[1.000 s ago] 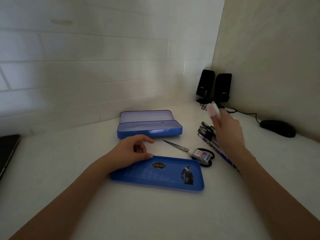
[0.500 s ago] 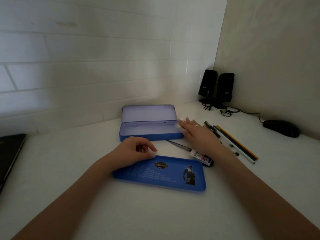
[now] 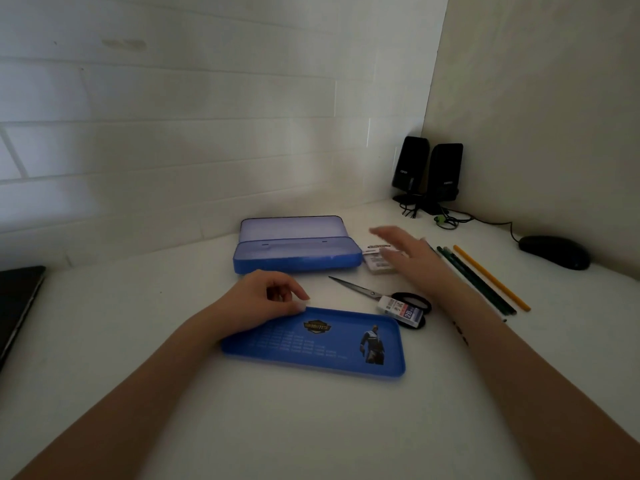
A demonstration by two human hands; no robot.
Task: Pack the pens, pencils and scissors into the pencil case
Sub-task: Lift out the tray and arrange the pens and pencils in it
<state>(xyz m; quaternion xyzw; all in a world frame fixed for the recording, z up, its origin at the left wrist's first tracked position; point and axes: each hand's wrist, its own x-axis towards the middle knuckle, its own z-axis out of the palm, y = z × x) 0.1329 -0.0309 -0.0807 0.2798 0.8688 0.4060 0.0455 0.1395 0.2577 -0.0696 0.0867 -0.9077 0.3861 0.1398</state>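
Note:
The blue pencil case [image 3: 296,259] lies open at the middle of the white desk, lid tipped back. A separate blue tray [image 3: 318,344] with a printed figure lies nearer me. My left hand [image 3: 263,299] rests curled on the tray's far left edge, holding nothing. My right hand [image 3: 407,252] hovers blurred, fingers spread, just right of the case above a small white packet [image 3: 375,261]. Scissors [image 3: 360,291] with black handles lie between case and tray, a lead box [image 3: 401,310] on the handles. Several pencils [image 3: 485,282] lie to the right, partly behind my right arm.
Two black speakers [image 3: 427,171] with cables stand in the back right corner. A black mouse [image 3: 554,252] sits at the right by the wall. A dark laptop edge [image 3: 17,306] shows at the far left. Tiled wall runs close behind the case.
My right hand swept from the pens on the right to the case's right end, then lifted and opened; a white packet now lies there. The left hand stayed put.

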